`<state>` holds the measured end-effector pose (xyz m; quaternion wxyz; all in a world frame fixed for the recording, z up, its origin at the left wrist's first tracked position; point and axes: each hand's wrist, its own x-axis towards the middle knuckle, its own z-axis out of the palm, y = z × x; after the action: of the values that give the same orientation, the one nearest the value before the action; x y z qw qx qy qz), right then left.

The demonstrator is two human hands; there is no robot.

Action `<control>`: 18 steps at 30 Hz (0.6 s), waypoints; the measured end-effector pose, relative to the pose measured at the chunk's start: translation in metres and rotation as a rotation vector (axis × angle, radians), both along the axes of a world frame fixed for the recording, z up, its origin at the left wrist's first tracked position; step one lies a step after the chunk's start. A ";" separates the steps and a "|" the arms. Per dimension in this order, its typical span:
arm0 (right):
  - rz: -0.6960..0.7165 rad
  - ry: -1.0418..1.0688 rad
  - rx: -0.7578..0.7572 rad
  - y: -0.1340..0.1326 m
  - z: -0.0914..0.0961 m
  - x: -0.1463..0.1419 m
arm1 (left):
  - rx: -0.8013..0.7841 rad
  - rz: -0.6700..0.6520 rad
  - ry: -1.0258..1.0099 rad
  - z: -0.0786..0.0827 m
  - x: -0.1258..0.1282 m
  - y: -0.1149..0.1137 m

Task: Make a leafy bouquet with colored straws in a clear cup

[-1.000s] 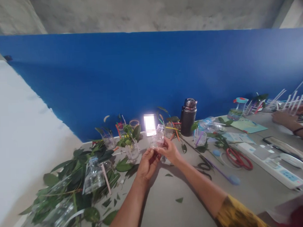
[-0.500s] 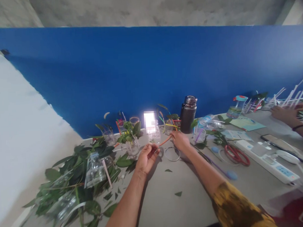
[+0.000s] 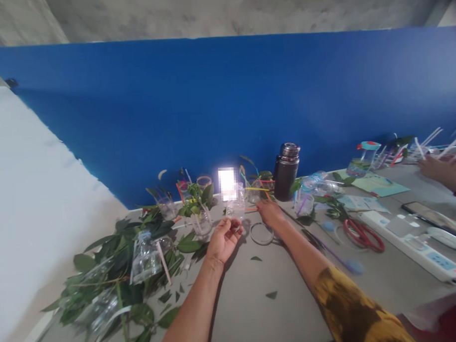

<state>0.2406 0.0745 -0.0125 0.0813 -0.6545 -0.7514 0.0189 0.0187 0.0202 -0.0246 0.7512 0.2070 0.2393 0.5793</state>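
Observation:
My left hand (image 3: 223, 240) is palm up with its fingers apart, just in front of a clear plastic bottle (image 3: 235, 203) and holding nothing I can see. My right hand (image 3: 270, 213) rests fingers-down on the grey table (image 3: 251, 300), and its fingertips meet the end of a thin orange straw (image 3: 252, 208). Whether those fingers grip the straw is hidden. A clear plastic ring (image 3: 261, 233) lies just below my right hand. To the left of my left hand stands a glass (image 3: 202, 223) holding leafy sprigs.
A heap of green leafy branches (image 3: 104, 280) with a cut plastic bottle (image 3: 145, 258) lies at left. Behind stand a dark steel flask (image 3: 286, 171) and cups of coloured straws (image 3: 260, 190). Red-handled scissors (image 3: 363, 236), a power strip (image 3: 410, 247) and a co-worker's hand (image 3: 437, 169) are at right.
My hands have moved apart from holding the clear bottle, which now stands on the table. The ring lies out in front, and the orange straw runs from my right hand.

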 end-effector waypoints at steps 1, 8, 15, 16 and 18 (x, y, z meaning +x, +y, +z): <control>0.002 0.006 0.004 -0.001 0.001 0.000 | -0.002 0.000 -0.002 0.000 0.000 0.000; 0.088 0.064 0.085 -0.016 0.021 0.005 | 0.020 0.028 -0.014 0.000 -0.005 0.002; 0.084 -0.063 -0.230 -0.046 0.071 0.040 | 0.021 -0.010 -0.017 -0.002 -0.003 0.003; 0.066 -0.065 -0.256 -0.051 0.076 0.046 | 0.022 -0.013 -0.016 -0.002 -0.002 0.003; 0.039 -0.067 -0.290 -0.060 0.083 0.055 | 0.036 -0.014 -0.013 -0.001 0.000 0.002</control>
<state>0.2952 0.0141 0.0708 -0.0397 -0.6448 -0.7558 0.1068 0.0192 0.0226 -0.0252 0.7528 0.2183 0.2224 0.5797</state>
